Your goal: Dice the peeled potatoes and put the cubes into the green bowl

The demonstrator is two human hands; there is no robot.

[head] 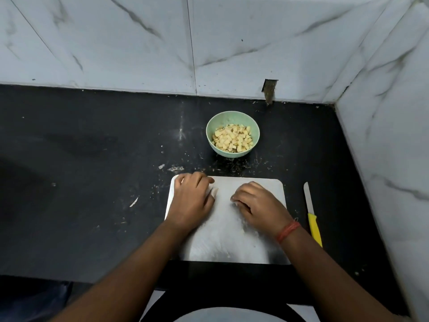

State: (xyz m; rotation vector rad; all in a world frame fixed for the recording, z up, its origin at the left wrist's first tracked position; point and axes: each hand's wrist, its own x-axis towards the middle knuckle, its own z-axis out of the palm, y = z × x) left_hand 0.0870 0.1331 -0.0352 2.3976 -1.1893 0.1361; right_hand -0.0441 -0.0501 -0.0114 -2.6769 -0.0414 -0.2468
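The green bowl (232, 122) stands on the black counter behind the board and holds several pale potato cubes (233, 138). No whole potato shows on the white cutting board (228, 235). My left hand (192, 202) lies palm down on the board's far left corner with its fingers bent. A small pale bit (214, 192) shows by its thumb, and I cannot tell whether the hand holds it. My right hand (257, 204) rests on the board's far middle, fingers curled under with the tips on the surface. Nothing shows in it.
A knife with a yellow handle (312, 214) lies on the black counter (92, 182) just right of the board, blade pointing away. Marble walls close the back and the right side. Small scraps dot the counter around the bowl and left of the board.
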